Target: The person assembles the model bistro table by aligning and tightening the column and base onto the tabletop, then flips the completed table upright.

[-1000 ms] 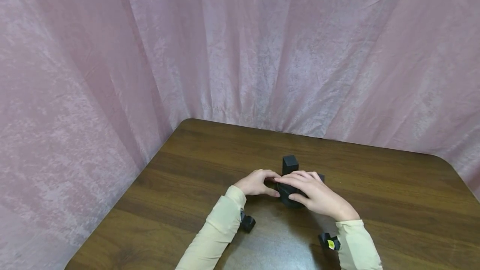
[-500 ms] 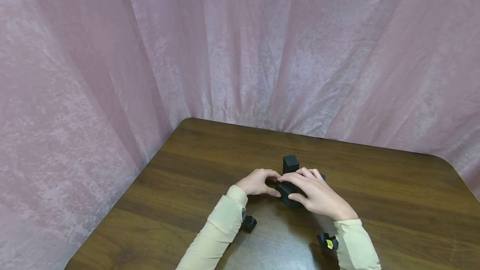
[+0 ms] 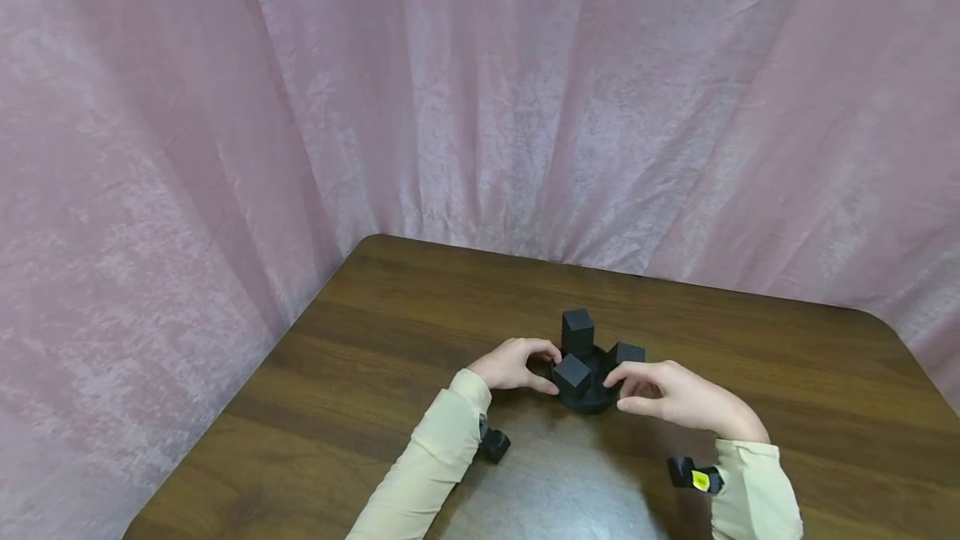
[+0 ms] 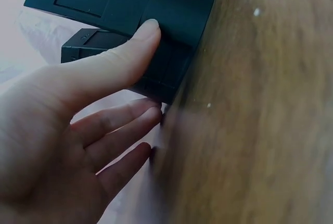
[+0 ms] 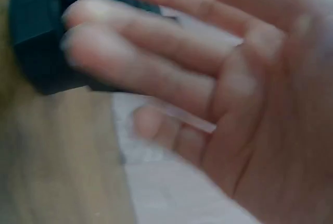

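On the table stands a black round base [image 3: 588,403] with three square-topped black blocks rising from it, among them a tall back block [image 3: 577,332], a front block [image 3: 572,375] and a right block [image 3: 626,353]. My left hand [image 3: 517,365] holds the base's left side. In the left wrist view the thumb [image 4: 125,57] presses the black side, while fingertips reach its lower edge. My right hand [image 3: 678,394] is at the base's right, fingers loosely bent and holding nothing. The right wrist view is blurred; the fingers [image 5: 140,62] there overlap the black piece [image 5: 39,36].
The brown wooden table [image 3: 420,298] extends around the base. A pink curtain [image 3: 480,107] hangs behind it and to the left. Each sleeve carries a small black wrist camera, the left camera [image 3: 495,445] and the right camera [image 3: 693,477].
My right hand has come off the top of the black piece and moved right, uncovering the front and right blocks. The left hand has stayed at the base's left side.
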Demonstrator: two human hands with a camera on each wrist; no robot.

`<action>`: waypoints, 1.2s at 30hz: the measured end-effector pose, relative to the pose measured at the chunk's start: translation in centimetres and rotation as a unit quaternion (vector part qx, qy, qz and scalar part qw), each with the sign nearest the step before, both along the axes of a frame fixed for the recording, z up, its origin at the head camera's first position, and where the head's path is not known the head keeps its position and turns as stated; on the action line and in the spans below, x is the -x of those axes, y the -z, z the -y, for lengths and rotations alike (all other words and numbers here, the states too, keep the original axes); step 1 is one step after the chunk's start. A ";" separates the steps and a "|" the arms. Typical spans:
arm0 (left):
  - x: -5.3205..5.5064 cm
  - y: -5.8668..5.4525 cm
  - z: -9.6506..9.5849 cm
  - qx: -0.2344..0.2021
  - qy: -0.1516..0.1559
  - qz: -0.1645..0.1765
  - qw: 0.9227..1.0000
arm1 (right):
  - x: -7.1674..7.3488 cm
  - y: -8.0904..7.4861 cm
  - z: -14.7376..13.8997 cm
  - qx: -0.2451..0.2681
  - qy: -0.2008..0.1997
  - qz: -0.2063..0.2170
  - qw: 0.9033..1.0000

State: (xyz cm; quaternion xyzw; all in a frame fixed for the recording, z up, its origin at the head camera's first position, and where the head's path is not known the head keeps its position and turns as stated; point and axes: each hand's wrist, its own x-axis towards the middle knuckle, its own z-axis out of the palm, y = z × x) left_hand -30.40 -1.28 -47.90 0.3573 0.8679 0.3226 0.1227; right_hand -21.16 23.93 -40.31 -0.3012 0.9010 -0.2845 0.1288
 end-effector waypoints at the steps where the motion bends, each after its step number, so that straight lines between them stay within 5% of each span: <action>1: 0.0 0.1 0.1 0.003 0.000 -0.003 1.000 | 0.2 0.4 -0.1 -0.002 -0.008 0.027 1.000; 5: -0.2 0.2 0.1 0.010 0.009 -0.021 1.000 | 0.8 1.8 -0.2 -0.001 -0.021 0.102 0.995; 8: -0.3 0.1 0.0 0.014 0.019 -0.034 0.999 | 1.1 2.6 -0.1 0.011 -0.030 0.117 0.993; 14: -0.1 0.2 -0.1 0.014 0.034 -0.031 0.999 | 1.7 3.8 -0.1 0.021 -0.047 0.081 0.995; 24: 0.0 -0.1 0.4 0.020 0.050 0.016 0.998 | 2.0 4.9 -0.8 0.027 -0.004 0.025 0.999; 32: -0.4 -0.8 0.1 0.032 0.041 -0.024 0.998 | 2.3 5.5 -0.9 0.032 0.010 -0.013 0.999; 36: -0.2 -0.9 0.1 0.001 0.036 -0.032 0.999 | 2.5 5.6 -0.8 0.033 0.037 -0.053 0.997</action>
